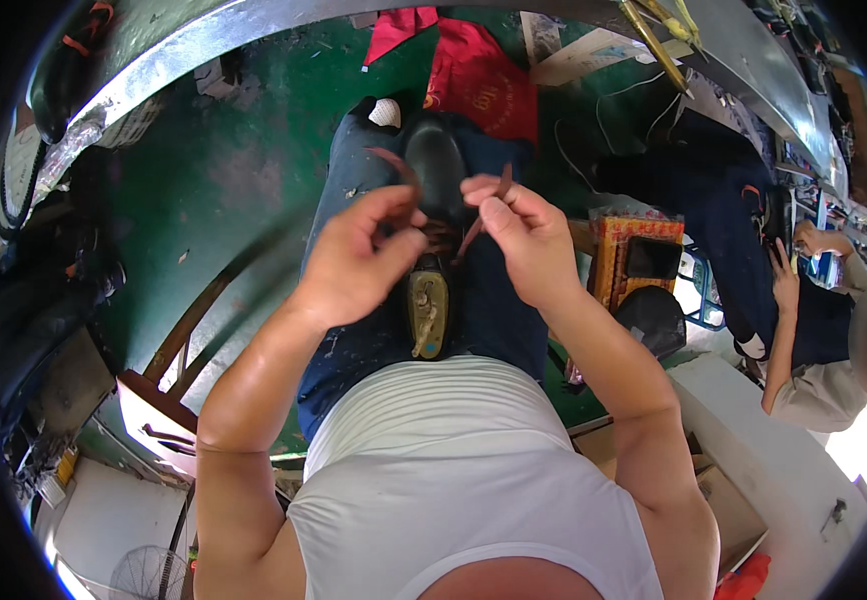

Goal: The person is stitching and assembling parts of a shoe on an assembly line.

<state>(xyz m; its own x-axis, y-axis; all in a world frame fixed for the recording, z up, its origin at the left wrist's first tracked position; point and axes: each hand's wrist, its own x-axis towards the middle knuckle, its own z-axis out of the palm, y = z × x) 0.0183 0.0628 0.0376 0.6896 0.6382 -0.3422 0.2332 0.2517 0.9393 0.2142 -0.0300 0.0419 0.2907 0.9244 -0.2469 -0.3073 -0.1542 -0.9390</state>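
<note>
A black shoe point(435, 165) lies across my lap with its rounded toe pointing away from me. From its opening, nearer my waist, shows an olive-yellow shoe last point(428, 308). Over the shoe's left side, my left hand point(364, 250) is closed with a curved reddish-brown strip point(401, 168) rising out of it. My right hand point(526, 238), on the other side, pinches a second reddish-brown strip point(473, 238) between thumb and fingers. Thin brown strands cross the shoe between the hands, partly hidden and blurred.
A metal-edged workbench point(244, 35) curves along the far side. Red cloth or bags point(484, 85) lie on the green floor beyond my knees. At right, a phone-like black slab point(653, 258) rests on an orange-red package point(614, 250); another person point(814, 340) sits beyond.
</note>
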